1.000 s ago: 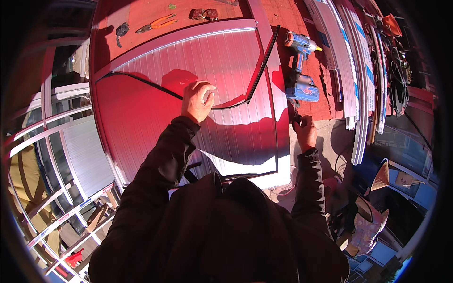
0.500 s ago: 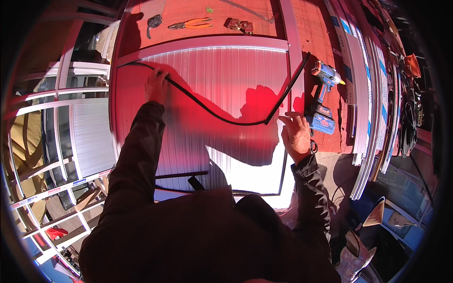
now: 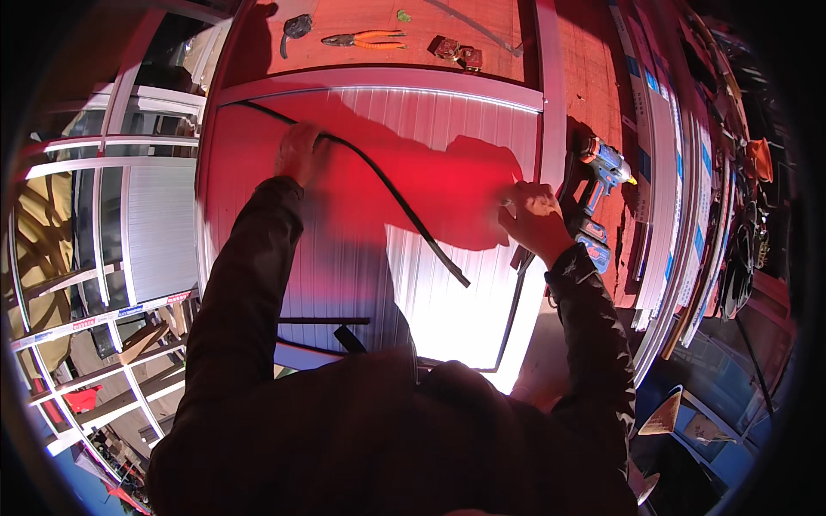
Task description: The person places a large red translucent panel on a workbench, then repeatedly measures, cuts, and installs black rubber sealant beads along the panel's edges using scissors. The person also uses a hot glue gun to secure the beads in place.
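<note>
A long black flexible strip (image 3: 387, 185) crosses a pale ribbed panel (image 3: 344, 284) set in a metal frame (image 3: 379, 79). My left hand (image 3: 299, 153) is closed around the strip near the panel's upper left corner. From there it curves right and down to a loose end on the panel. Over the panel's right edge, my right hand (image 3: 535, 215) has its thumb and fingers pinched together. What they hold, if anything, I cannot make out. A short dark piece shows just below that hand, beside another black strip (image 3: 509, 322) along the panel's right edge.
A cordless drill (image 3: 605, 168) lies right of the frame. Beyond the frame's top bar are orange-handled pliers (image 3: 366, 39), a dark tape-like coil (image 3: 298, 26) and small reddish metal parts (image 3: 458, 53). Long profiles (image 3: 667, 172) are stacked at right; framed windows (image 3: 159, 232) lie at left.
My right hand has gone from spread fingers to a pinch, staying near the right edge. The strip's bent right stretch no longer rises toward the drill; a loose end now points down and right.
</note>
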{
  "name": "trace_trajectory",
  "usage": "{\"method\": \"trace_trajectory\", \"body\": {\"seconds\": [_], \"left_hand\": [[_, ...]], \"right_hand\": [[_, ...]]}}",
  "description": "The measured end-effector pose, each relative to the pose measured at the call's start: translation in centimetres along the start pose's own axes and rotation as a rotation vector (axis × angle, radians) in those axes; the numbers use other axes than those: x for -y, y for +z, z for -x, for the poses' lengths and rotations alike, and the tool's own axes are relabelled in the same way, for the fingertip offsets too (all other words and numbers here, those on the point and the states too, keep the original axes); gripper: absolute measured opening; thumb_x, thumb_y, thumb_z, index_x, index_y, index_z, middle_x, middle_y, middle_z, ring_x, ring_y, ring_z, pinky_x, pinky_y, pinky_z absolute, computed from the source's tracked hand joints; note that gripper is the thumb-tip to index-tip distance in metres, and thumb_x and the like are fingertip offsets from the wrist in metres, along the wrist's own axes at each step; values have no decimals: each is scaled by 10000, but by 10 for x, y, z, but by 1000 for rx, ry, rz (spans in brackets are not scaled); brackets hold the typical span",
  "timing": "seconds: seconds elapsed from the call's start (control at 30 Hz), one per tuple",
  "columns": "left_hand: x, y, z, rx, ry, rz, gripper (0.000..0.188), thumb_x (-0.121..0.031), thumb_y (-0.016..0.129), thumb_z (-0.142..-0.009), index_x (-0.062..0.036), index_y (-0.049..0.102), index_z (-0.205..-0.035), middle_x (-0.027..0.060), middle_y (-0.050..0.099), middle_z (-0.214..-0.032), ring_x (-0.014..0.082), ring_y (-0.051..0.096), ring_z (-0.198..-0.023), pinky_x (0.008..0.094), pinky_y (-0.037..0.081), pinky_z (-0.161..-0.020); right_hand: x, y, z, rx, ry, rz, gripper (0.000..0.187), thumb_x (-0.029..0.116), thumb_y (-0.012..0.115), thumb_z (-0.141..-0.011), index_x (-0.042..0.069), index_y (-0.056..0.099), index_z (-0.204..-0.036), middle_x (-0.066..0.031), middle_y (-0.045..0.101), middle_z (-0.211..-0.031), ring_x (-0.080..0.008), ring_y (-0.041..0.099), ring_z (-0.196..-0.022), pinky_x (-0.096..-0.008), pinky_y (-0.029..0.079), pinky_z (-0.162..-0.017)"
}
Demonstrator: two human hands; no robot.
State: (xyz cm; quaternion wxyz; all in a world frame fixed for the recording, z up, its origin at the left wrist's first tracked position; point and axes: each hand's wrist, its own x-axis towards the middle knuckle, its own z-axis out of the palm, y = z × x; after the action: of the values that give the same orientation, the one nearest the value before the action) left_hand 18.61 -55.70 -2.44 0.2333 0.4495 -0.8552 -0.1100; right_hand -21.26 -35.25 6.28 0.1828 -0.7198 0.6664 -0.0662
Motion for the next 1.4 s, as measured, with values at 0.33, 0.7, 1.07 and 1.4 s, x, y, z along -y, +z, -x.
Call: {"method": "trace_trajectory", "body": {"seconds": [0.33,0.7,1.07,1.4], "left_hand": [[-34,-2,3,-51,41,-25,313,-190,761,-741,-78,593,-980,115,607,-1017,346,568,-1031,484,446,-890],[-63,1,-25,-167,86,48,298,-153,767,-713,-89,589,-944,91,597,-985,327,555,-1031,463,419,-911],[-118,72,-72,-60,142,162,103,-145,740,-782,-109,664,-843,53,636,-909,287,605,-927,433,446,-844],[-228,138,-120,-28,305,302,101,-213,728,-817,-127,681,-844,32,624,-896,251,593,-915,417,450,-827]], "right_hand": [[83,76,2,-74,-199,-201,194,113,711,-765,32,619,-915,-122,621,-846,-336,624,-848,-442,499,-768],[83,68,-63,-128,318,-949,206,109,615,-906,1,571,-1076,-143,664,-847,-265,673,-762,-358,526,-720],[-90,-23,-73,-331,93,-57,180,125,640,-811,112,686,-985,-90,672,-995,-319,620,-983,-430,468,-867],[-77,55,-33,-274,308,400,646,358,634,-867,31,527,-1413,-146,186,-1639,-350,139,-1516,-493,228,-1169]]}}
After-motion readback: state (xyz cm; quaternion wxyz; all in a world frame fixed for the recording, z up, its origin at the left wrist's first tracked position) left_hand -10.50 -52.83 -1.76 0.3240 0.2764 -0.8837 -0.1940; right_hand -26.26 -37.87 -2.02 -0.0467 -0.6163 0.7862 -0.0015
